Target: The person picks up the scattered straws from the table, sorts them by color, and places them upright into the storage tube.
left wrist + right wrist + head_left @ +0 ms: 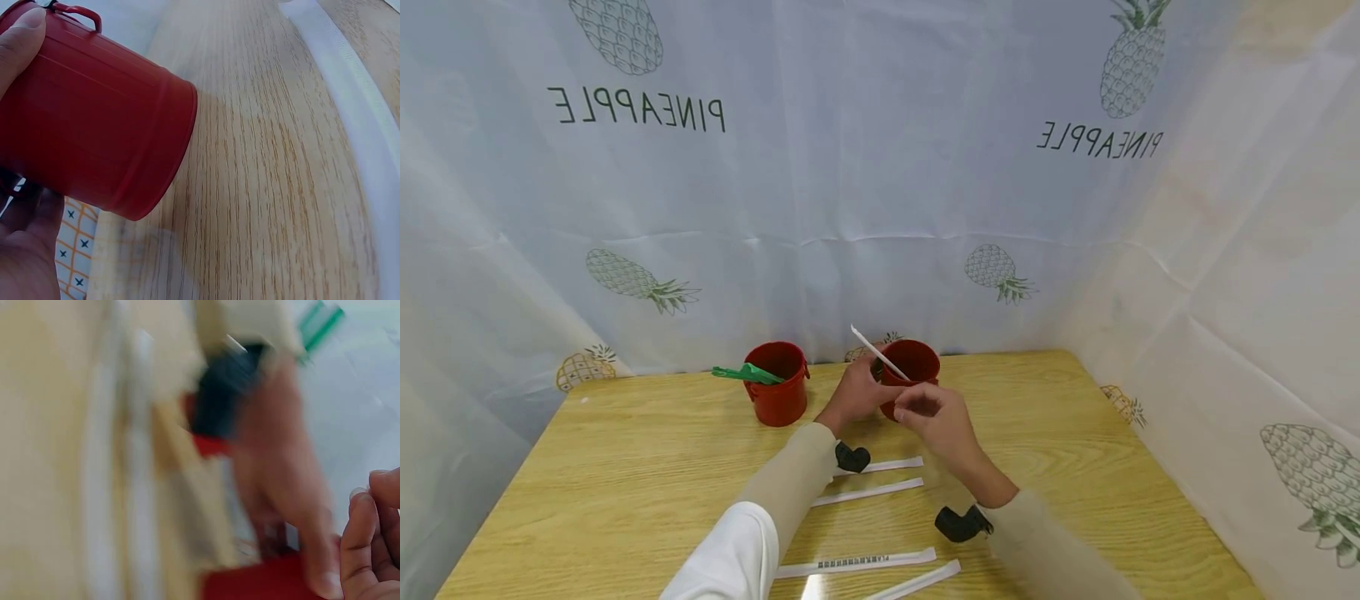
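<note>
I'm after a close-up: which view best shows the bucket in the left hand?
The left wrist view: the bucket looms large and clear, though cropped. Head shows its open top, body partly hidden; right wrist, just a blurred red piece.

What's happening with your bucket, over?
Left grip holds a red bucket. Right grip close by, nothing seen in it. White straw slants over bucket's mouth. Nothing seen blocking.
</note>
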The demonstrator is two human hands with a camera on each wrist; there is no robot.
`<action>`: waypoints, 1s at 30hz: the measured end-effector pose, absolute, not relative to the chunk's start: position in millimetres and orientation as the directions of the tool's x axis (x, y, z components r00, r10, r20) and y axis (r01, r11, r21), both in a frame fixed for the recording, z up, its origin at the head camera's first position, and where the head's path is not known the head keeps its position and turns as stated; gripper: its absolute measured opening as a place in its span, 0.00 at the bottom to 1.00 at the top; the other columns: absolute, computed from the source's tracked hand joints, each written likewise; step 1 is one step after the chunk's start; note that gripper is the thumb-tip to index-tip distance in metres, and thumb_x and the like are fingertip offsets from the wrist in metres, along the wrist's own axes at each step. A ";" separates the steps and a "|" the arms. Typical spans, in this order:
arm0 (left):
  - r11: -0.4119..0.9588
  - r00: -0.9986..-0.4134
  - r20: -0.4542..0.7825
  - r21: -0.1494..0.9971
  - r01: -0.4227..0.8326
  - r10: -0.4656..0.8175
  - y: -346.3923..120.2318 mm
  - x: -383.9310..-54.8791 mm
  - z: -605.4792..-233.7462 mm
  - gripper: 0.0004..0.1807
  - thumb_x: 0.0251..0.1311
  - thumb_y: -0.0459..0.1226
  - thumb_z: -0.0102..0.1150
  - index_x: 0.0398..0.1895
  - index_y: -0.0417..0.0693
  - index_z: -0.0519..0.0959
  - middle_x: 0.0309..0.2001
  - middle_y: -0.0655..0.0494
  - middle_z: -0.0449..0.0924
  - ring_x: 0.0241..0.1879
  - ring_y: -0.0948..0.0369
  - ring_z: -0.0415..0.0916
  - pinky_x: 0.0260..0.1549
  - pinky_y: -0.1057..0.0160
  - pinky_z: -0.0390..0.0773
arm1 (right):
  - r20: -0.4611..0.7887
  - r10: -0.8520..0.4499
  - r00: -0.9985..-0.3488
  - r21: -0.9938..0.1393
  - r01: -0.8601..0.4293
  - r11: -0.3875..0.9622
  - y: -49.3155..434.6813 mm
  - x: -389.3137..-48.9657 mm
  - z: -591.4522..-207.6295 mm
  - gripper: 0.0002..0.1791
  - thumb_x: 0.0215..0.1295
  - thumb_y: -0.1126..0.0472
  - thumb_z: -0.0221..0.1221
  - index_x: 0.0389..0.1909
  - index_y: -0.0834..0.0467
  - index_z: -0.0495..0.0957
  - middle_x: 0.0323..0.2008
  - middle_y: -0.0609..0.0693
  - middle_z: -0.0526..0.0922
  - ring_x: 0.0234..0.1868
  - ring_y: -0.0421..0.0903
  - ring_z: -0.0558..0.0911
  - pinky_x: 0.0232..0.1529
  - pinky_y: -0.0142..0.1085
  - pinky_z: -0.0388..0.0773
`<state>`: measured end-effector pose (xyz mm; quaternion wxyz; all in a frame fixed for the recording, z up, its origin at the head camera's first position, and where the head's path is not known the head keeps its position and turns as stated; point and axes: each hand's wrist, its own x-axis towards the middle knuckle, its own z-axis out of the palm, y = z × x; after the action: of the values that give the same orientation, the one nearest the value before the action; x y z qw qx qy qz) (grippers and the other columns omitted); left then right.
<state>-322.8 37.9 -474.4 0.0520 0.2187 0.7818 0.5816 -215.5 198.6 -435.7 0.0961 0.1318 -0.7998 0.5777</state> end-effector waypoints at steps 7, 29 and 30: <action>0.199 -0.892 0.183 0.938 0.284 0.413 37.8 -323.2 -473.5 0.39 0.53 0.47 0.81 0.69 0.66 0.73 0.64 0.65 0.81 0.64 0.59 0.78 0.65 0.50 0.81 | 0.046 -0.194 -0.980 -0.971 -0.090 0.223 183.1 -186.2 -472.1 0.07 0.62 0.71 0.68 0.40 0.70 0.85 0.39 0.65 0.89 0.36 0.37 0.85 0.40 0.28 0.84; 0.210 -0.892 0.171 0.937 0.278 0.418 37.3 -323.3 -473.2 0.39 0.53 0.49 0.80 0.70 0.66 0.73 0.65 0.64 0.80 0.66 0.58 0.76 0.66 0.48 0.80 | 0.088 -0.391 -0.916 -0.742 -0.322 0.588 171.8 -181.0 -501.4 0.08 0.62 0.72 0.68 0.34 0.55 0.85 0.31 0.46 0.86 0.32 0.30 0.77 0.37 0.26 0.79; 0.210 -0.892 0.171 0.937 0.279 0.418 37.4 -323.3 -473.5 0.40 0.53 0.49 0.81 0.70 0.66 0.73 0.65 0.64 0.80 0.66 0.57 0.76 0.66 0.48 0.80 | 0.082 -0.411 -0.908 -0.724 -0.337 0.601 172.2 -181.5 -501.3 0.08 0.63 0.71 0.68 0.34 0.55 0.85 0.31 0.45 0.86 0.32 0.30 0.77 0.37 0.26 0.78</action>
<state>-323.3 37.4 -473.5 0.0595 0.2246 0.7755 0.5870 -181.5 172.2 -501.3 -0.0468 0.2093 -0.8936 0.3944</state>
